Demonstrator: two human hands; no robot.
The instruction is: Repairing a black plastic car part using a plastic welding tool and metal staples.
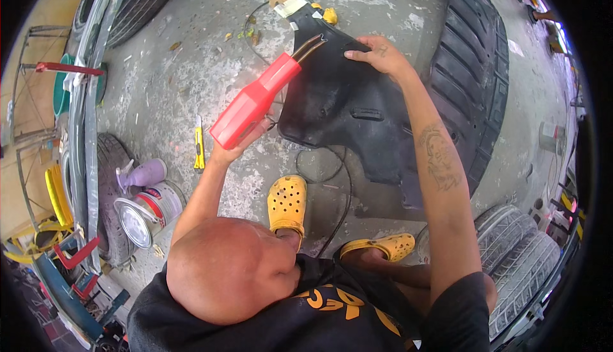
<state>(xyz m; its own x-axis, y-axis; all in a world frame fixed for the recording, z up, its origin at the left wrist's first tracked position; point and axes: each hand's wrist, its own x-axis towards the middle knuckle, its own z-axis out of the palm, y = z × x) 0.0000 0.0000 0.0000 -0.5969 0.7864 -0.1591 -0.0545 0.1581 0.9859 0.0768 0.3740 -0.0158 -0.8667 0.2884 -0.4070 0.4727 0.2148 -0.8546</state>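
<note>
Yellow cutter (199, 146) is seen on grey floor (185, 52); red two-pronged tool (255, 101) is clamped in left grip (241, 144), prongs held over black panel (338, 90) at centre; panel's upper edge is pinched by right grip (382, 55).

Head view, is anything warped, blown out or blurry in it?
Head view: the grey bar on the left bows with the fisheye; corners go black; the upper-right edge is washed out with purplish fringing. Same view, centre: the red tool and black panel look fairly sharp.
</note>
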